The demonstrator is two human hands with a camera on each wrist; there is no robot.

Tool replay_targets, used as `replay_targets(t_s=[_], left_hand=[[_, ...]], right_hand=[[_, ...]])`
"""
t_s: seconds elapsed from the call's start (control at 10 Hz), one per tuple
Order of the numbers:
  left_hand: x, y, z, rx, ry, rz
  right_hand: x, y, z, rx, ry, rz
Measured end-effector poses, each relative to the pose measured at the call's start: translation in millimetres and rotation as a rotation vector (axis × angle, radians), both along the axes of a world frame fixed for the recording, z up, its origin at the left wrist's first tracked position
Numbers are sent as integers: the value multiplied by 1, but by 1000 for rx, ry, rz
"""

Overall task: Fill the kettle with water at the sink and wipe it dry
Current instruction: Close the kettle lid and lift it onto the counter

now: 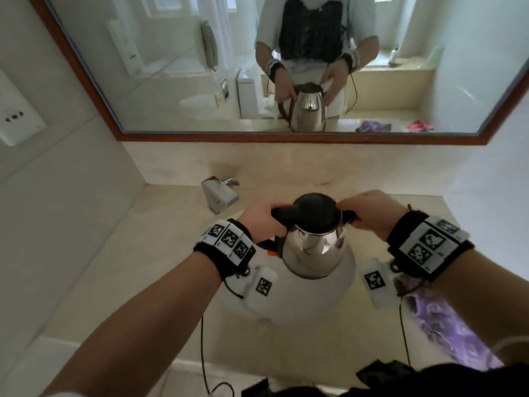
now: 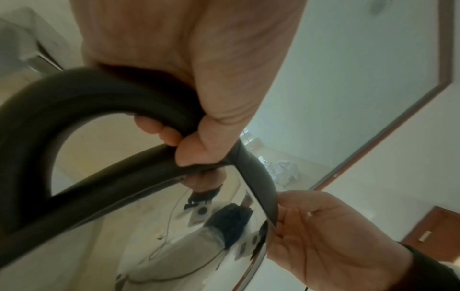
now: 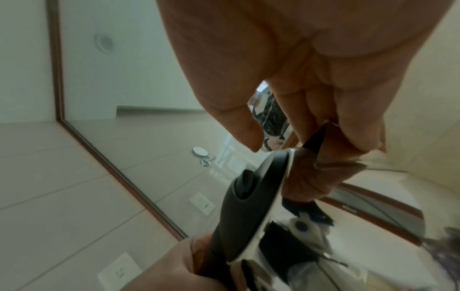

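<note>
A steel kettle with a black lid hangs upright over the white sink basin. My left hand grips its black handle, fingers wrapped round the top of the loop. On the opposite side, my right hand holds the kettle at the spout. Its fingers curl over the spout's edge while the thumb stands free. The lid lies closed. The shiny body reflects my arms and the wrist cameras.
A chrome faucet stands at the back left of the basin. A purple cloth lies on the counter to the right. A framed mirror covers the wall ahead. Wall sockets sit at the left.
</note>
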State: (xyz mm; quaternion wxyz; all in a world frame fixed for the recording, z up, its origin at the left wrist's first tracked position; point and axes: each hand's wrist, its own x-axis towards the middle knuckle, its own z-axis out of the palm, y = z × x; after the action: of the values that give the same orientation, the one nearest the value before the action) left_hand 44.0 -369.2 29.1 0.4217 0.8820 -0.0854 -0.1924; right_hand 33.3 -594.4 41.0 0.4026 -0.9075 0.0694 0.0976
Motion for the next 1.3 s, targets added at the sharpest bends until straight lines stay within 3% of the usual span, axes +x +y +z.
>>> replay_targets(t_s=[0.1, 0.2, 0.3, 0.5, 0.6, 0.7, 0.9, 1.3], left_hand=[[-21, -21, 5, -36, -8, -42], [-45, -43, 9, -87, -13, -108], [-70, -65, 11, -102, -23, -140], [-116, -103, 1, -105, 59, -100], [-136, -119, -11, -71, 44, -41], [-154, -136, -22, -38, 40, 17], [-169, -152, -32, 35, -4, 76], [-149, -146, -44, 88, 18, -16]], right_hand=[[-41, -18, 14, -94, -34, 51], [-74, -42, 18, -153, -42, -10], [-103, -62, 17, -90, 47, -44], [-157, -94, 13, 7, 61, -151], [-162, -112, -8, 75, 94, -148], [-141, -139, -61, 413, 242, -350], [-138, -148, -69, 436, 247, -265], [-131, -149, -74, 340, 201, -272]])
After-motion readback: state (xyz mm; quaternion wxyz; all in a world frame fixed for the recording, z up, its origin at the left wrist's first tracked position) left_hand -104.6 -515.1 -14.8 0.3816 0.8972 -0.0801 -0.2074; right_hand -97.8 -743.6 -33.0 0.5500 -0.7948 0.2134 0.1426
